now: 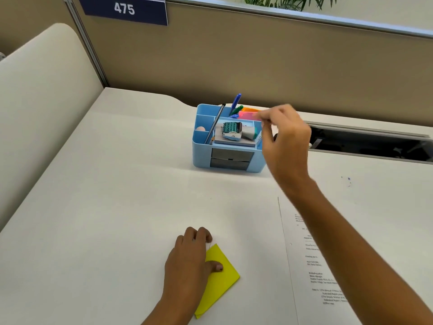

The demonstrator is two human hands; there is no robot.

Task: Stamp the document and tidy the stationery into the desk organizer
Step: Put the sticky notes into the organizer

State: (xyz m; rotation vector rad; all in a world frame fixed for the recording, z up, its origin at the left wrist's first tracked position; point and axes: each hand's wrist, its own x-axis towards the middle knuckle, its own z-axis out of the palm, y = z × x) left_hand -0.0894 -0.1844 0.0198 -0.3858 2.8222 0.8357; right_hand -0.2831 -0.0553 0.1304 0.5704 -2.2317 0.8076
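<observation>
A light blue desk organizer [202, 150] stands mid-desk, holding pens [236, 102], a pencil, a stamp [232, 130] on a pad, and pink and orange sticky notes [248, 115]. My right hand [287, 139] hovers at the organizer's right rear corner, fingers curled and pinched at the pink notes; motion blur hides whether it grips them. My left hand [187, 259] rests on a yellow sticky-note pad [219, 281] near the front edge, with the thumb on top and the fingers curled at its far corner. The printed document [311, 266] lies to the right, under my right forearm.
A beige partition wall runs behind the desk with a blue sign reading 475 [124, 9]. A cable slot [370, 143] opens in the desk to the right of the organizer. A cream curved panel [44, 102] borders the desk on the left.
</observation>
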